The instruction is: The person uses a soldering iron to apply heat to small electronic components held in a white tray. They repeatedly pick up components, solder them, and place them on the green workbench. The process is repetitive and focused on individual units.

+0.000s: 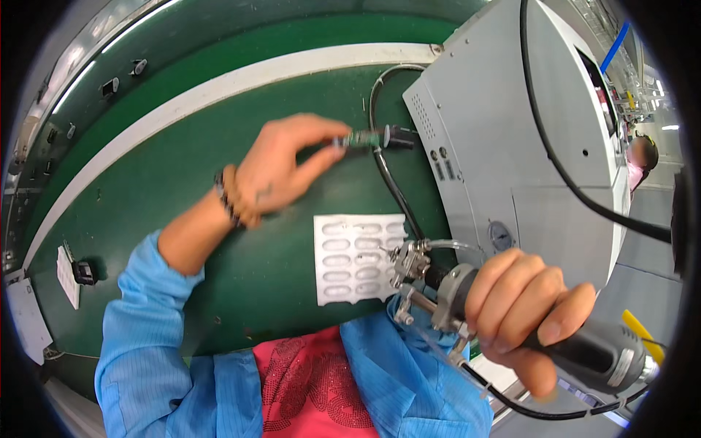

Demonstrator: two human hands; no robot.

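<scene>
Right hand [522, 310] grips a stiff, heavy tool [467, 292] by its handle; left hand [281, 171], farther off, pinches a small, light, likely fragile board [359, 139] by its end.

On the desk [182, 190] a blister tray [358, 259] lies near the front edge — a machine housing [511, 146] stands at the right edge, a cable [391, 182] running between them.

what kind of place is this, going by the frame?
Most likely an electronics assembly line. The left hand holds a small green circuit board at a plug by a grey machine, the right hand grips a powered hand tool, and a white blister tray lies on the green workbench.
</scene>
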